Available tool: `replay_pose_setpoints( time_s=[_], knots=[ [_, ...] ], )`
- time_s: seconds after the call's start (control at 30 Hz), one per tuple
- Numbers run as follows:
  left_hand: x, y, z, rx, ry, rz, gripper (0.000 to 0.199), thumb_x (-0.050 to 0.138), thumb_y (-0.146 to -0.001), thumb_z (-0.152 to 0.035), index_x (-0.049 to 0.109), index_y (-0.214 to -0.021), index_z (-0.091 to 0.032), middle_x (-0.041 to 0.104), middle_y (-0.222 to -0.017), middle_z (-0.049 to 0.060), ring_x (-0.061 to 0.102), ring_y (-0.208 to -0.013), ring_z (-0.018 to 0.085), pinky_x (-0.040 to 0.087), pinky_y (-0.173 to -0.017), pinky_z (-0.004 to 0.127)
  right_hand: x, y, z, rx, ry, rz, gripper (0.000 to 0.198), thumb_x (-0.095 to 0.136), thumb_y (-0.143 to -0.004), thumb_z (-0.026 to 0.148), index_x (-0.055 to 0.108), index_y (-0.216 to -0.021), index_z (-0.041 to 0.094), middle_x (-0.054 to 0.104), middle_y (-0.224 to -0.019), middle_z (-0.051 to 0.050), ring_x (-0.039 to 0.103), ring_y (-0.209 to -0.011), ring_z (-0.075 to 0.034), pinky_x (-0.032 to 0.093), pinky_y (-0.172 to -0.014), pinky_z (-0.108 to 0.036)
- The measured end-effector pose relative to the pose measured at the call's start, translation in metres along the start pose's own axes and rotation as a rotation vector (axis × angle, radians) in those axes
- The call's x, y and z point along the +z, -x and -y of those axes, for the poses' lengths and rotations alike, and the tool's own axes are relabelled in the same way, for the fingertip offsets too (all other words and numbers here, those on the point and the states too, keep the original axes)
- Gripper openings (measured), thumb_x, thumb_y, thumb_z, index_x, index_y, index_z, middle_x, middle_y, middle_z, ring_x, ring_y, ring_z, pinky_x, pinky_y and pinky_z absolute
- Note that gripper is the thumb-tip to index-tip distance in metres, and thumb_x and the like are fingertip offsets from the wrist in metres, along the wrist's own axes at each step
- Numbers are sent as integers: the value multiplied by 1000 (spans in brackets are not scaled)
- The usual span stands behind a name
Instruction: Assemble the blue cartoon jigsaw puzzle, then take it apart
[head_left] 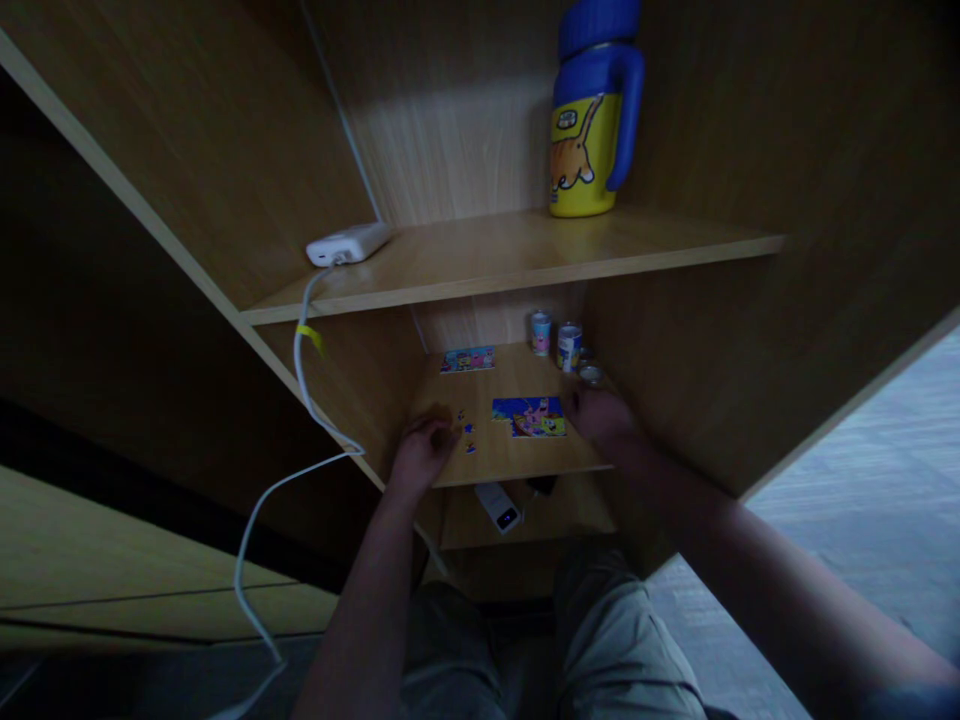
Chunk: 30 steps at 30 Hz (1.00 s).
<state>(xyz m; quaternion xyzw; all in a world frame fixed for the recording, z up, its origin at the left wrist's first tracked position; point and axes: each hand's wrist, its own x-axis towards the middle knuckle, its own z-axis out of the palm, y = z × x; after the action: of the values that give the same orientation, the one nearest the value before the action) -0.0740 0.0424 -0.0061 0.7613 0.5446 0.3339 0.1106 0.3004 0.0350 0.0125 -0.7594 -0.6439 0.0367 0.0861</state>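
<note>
1. The left hand [425, 450] has bent fingers, just left of a few loose pieces [469, 428]. I can't tell if it pinches anything.
2. These pieces look tiny, light and a bit stiff, so they may be easy to drop. Two fingers on the edges should hold one best.
3. The right hand [600, 412] is at the right side of a flat puzzle [538, 417]. Its fingertips are hard to see, so I can't tell how it grips.
4. The puzzle lies on the middle shelf [487, 460], with a gap at its near left corner. It looks thin and may come apart if picked up, so the side edges seem the safest hold.
5. The shelf is wood and looks smooth and flat.
6. Farther back, a picture card [466, 360] lies left and a small can [541, 334] stands right.
7. The pale back wall [491, 322] is farthest, inside a dim cupboard.
</note>
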Motion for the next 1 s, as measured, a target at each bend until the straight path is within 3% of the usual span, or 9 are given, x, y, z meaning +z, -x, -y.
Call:
replay_pose_setpoints(
  time_s=[0.4, 0.57, 1.0],
  knots=[
    [-2, -2, -2, -14, 66, 33, 8, 76, -94, -29, 80, -88, -26, 81, -106, 8, 77, -106, 29, 60, -104, 46, 0, -1, 1, 5, 11, 13, 56, 32, -116, 46, 77, -129, 14, 82, -119, -19, 81, -108, -29, 56, -94, -36],
    [0, -2, 1, -59, 27, -43, 13, 83, -89, -37, 80, -91, -25, 80, -111, 11, 76, -109, 31, 61, -105, 48, -1, -1, 1, 7, 8, 13, 57, 31, -117, 46, 77, -130, 14, 82, -121, -19, 81, -109, -28, 56, -95, -35],
    [-1, -2, 1, -90, 122, 25, 12, 78, -91, -37, 80, -92, -25, 84, -104, 7, 79, -99, 28, 62, -95, 42, -4, 1, 3, 15, 4, 19, 53, 35, -116, 45, 75, -131, 14, 82, -121, -20, 81, -109, -30, 57, -96, -37]
  ],
)
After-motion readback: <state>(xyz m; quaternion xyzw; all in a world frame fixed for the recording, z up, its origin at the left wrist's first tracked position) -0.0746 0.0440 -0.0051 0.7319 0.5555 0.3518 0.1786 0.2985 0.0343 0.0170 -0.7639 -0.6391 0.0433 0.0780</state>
